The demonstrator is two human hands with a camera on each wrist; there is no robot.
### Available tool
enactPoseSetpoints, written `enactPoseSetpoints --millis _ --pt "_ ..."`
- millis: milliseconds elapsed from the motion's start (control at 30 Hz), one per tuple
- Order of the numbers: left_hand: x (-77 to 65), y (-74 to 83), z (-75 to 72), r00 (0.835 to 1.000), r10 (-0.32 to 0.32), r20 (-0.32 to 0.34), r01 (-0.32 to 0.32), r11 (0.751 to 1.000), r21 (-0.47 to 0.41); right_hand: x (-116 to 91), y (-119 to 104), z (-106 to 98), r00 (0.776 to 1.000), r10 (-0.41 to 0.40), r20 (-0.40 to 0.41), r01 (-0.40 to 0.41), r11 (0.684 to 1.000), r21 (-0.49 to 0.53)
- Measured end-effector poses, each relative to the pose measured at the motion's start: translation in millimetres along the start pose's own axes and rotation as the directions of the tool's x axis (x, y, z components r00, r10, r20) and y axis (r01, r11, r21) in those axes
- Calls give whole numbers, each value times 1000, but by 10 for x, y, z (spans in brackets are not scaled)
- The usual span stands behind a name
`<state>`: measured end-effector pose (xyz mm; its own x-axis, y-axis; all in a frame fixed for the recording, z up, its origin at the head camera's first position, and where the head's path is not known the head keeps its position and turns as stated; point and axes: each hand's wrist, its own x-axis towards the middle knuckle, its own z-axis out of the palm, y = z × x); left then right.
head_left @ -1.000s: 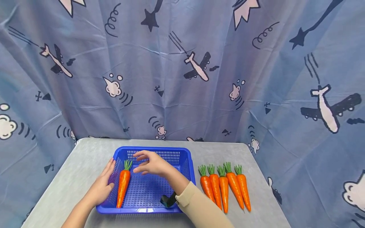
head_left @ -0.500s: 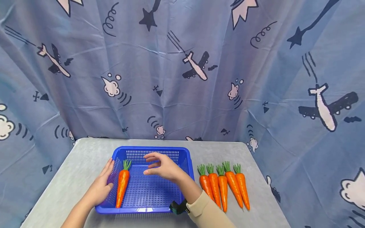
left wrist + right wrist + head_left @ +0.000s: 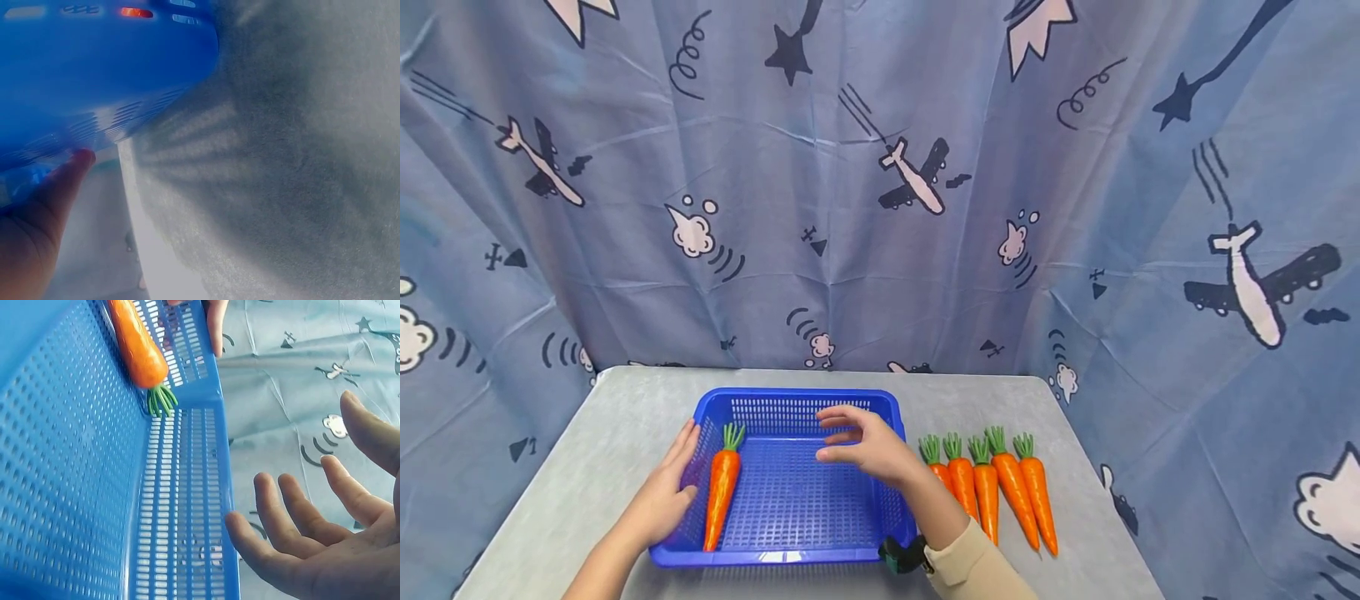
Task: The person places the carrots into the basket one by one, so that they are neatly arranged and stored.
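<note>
Along the left wall of a blue plastic basket (image 3: 797, 557) lies one glossy carrot (image 3: 722, 490), its orange root tapering toward the near side and its stiff green tuft pointing to the far side. The basket is a shallow rectangle with rounded corners, a smooth thick rim, slotted walls and a floor pierced by a fine grid. To its right, five more carrots (image 3: 987, 492) lie side by side, tufts all at the far end, the nearer ones partly covered by the right forearm. Everything rests on a pale grey table (image 3: 595, 450) with a faintly mottled top, backed by a creased blue curtain (image 3: 820, 217) printed with planes, stars and puffs of cloud. At the basket's left side, the left hand (image 3: 664, 497) touches the rim, fingers straight and close together, thumb set apart. Over the right part of the basket hovers the right hand (image 3: 867, 446), its fingers spread and gently bent, thumb well away from them, only air between. A beige sleeve (image 3: 977, 571) covers the right forearm.
</note>
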<state>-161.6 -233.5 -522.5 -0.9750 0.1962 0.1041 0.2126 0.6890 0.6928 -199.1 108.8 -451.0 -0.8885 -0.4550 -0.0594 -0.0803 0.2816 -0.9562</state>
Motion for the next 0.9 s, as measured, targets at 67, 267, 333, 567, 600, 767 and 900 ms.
enactPoseSetpoints --millis 67,267,333,567,600,767,900 --pt "-3 10 9 1000 -7 7 7 1000 -5 -49 30 -48 1000 1 -13 -1 1000 6" --pt "5 8 28 1000 -16 13 16 1000 -17 -147 100 -181 999 -11 -40 12 1000 28" --pt "3 -2 27 1000 -16 13 16 1000 -13 -168 126 -217 999 -13 -43 14 999 35" --pt "-17 9 -12 998 -44 34 45 999 -1 -261 153 -359 997 -2 -80 4 1000 27" --pt "-18 15 -15 998 -49 38 49 999 3 -279 155 -385 996 1 -90 1 1000 25" --pt "-4 19 -10 998 -48 43 48 999 7 -391 216 -503 989 26 -144 -20 999 40" --pt "-6 8 9 999 -34 34 34 999 -3 -493 285 -581 986 26 -163 -19 999 44"
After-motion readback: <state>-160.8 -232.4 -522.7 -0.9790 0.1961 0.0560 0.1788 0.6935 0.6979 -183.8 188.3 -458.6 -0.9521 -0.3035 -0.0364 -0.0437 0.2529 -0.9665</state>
